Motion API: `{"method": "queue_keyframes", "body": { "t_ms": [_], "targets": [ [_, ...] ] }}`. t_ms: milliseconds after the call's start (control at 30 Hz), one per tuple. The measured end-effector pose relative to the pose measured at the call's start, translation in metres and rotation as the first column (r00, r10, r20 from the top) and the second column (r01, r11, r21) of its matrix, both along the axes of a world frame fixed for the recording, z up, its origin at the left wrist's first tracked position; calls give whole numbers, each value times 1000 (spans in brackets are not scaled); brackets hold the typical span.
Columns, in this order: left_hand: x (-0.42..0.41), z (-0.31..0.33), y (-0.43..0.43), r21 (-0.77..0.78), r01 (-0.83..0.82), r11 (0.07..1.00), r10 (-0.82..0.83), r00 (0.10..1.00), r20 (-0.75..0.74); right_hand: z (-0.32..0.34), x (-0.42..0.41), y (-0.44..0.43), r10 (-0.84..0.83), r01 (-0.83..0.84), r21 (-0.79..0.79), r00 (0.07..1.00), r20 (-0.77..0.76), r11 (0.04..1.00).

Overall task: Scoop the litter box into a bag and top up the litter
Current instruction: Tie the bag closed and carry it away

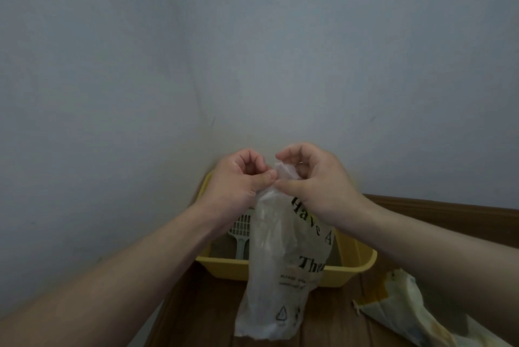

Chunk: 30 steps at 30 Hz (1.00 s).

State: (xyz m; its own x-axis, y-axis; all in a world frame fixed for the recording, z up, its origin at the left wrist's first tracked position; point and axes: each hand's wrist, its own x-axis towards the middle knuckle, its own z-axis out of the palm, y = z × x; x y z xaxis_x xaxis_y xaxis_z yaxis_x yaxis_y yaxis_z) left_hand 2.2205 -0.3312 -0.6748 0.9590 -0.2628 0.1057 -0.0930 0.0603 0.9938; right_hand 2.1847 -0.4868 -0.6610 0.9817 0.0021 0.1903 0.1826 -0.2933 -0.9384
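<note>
Bag: translucent printed plastic bag (pixel 280 276) hangs upright, nearer than the yellow plastic litter box (pixel 356 265).
Hands: left hand (pixel 236 181), right hand (pixel 314 178) — both pinch its top (mouth up).
Scoop: white slotted scoop (pixel 241 226), in box, left.

A thin clear printed plastic bag (pixel 280 268) hangs before a yellow rectangular plastic litter box (pixel 361 264), set on a brown wooden floor (pixel 202 307) in a wall corner (pixel 209 122). A white slotted plastic scoop (pixel 241 230) stands in the box's left side. A crumpled pale sack (pixel 407 307) lies right of the box, nearer.
</note>
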Motion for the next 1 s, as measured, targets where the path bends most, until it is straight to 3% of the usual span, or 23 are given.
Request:
{"method": "queue_keyframes", "body": {
  "t_ms": [200, 300, 433, 633, 800, 1000],
  "targets": [
    [2, 1, 3, 27, -75, 997, 73, 995, 61, -1, 2, -3, 63, -56, 66, 992, -108, 996],
    [0, -1, 4, -15, -19, 1000, 20, 996, 81, -3, 5, -4, -59, 58, -16, 993, -103, 998],
    [-5, -6, 5, -27, 110, 994, -108, 993, 53, -2, 7, -4, -75, 78, 32, 994, -81, 996],
    [-6, -8, 7, 261, 219, 940, -214, 976, -45, 0, 9, -2, -43, 52, 104, 996, -84, 993],
    [0, -15, 2, 84, 266, 960, -254, 959, -126, 1, 13, 0, -33, 35, 47, 998, -59, 998],
    [4, -22, 3, 82, 254, 964, -243, 963, -119, 2, 18, -2, -77, 68, -135, 995, -64, 989]
  ]
}}
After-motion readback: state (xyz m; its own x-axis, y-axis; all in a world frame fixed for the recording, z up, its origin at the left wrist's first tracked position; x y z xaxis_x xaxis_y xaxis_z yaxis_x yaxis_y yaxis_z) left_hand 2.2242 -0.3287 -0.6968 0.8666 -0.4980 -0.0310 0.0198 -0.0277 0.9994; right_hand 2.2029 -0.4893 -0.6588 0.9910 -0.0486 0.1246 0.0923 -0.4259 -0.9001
